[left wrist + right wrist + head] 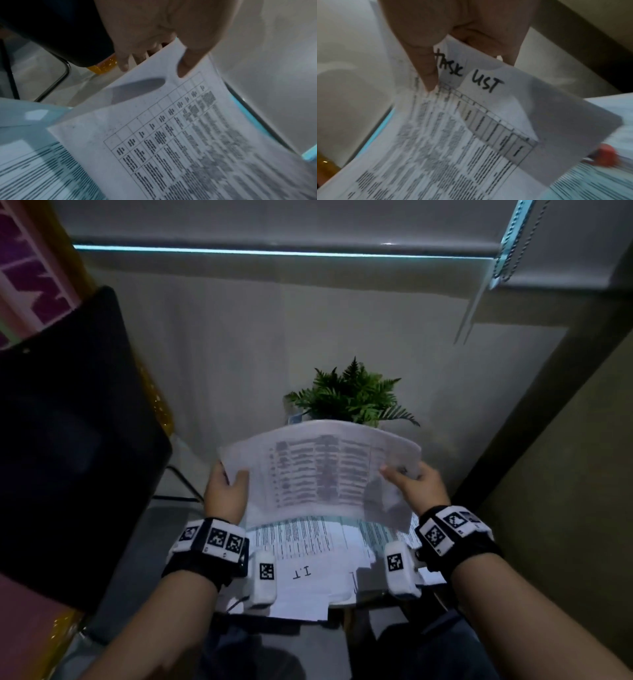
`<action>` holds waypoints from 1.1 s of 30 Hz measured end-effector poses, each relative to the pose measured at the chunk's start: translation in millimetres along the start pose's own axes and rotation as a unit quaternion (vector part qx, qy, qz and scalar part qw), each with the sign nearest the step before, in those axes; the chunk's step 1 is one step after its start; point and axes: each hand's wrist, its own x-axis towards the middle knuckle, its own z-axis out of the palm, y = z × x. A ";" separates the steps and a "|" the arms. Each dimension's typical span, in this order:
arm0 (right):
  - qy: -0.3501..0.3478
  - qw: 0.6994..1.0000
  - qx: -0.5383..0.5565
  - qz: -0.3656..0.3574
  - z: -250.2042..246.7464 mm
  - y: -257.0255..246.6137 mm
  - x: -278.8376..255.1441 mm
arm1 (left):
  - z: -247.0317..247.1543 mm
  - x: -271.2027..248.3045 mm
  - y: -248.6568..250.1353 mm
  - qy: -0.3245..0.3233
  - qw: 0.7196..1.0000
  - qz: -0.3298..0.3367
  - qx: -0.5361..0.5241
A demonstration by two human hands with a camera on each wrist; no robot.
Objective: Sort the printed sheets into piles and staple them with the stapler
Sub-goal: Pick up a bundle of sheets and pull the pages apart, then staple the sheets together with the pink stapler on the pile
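I hold a stack of printed sheets (322, 470) with a table of text above the desk. My left hand (227, 477) grips its left edge, thumb (184, 67) on top and fingers (123, 63) beneath the stack (154, 135). My right hand (399, 475) pinches the right edge together with a slip (484, 81) handwritten "TASK LIST". More printed sheets (301, 542) lie spread on the glass table (25, 121), one marked "I.T" (302, 572). A small red thing (606, 155) rests on those sheets, too blurred to identify.
A green fern (349, 395) stands at the table's far end, just behind the raised stack. A black chair (68, 422) is close on the left. A wall and a window blind (308, 227) close off the back and right.
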 end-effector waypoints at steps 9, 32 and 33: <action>0.034 0.993 -0.109 0.030 12.3 41.1 14.9 | 20.1 -11.5 -12.9 0.020 0.998 -0.042 0.048; -0.037 0.994 -0.101 0.017 38.3 56.3 60.6 | 75.7 14.3 2.5 -0.258 0.897 0.234 0.272; 0.011 0.987 -0.159 0.018 31.8 63.1 71.2 | 76.4 15.9 -2.1 -0.259 0.899 0.231 0.267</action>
